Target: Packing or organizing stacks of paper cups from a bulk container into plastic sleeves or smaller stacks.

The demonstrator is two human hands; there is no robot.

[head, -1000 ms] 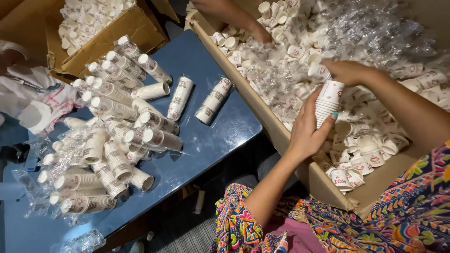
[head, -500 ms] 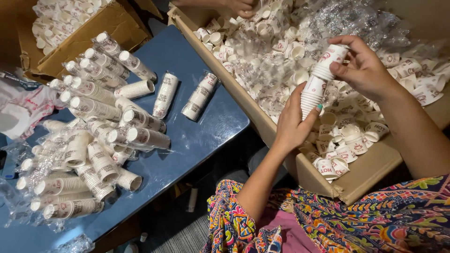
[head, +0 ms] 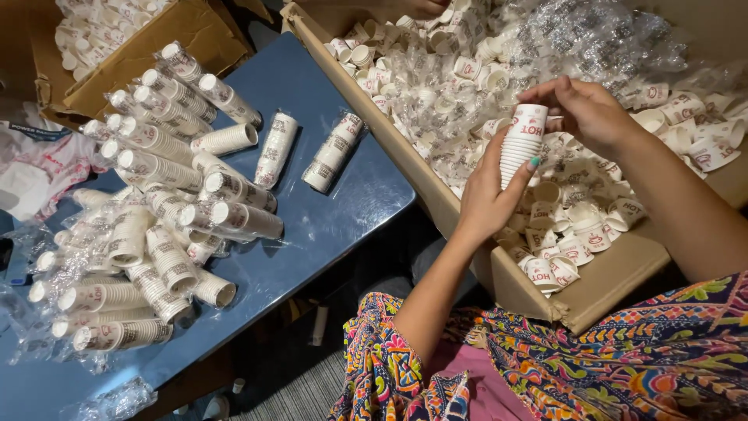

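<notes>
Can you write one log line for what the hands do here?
left hand: holds cup stack | right hand: on stack top | over cardboard box

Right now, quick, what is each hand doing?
Left hand: closed around the stack of paper cups, gripping its lower part.
Right hand: fingertips on the stack's top cup, over the cardboard box.

Single head view, steeply down, close over hands (head: 538,168)
</notes>
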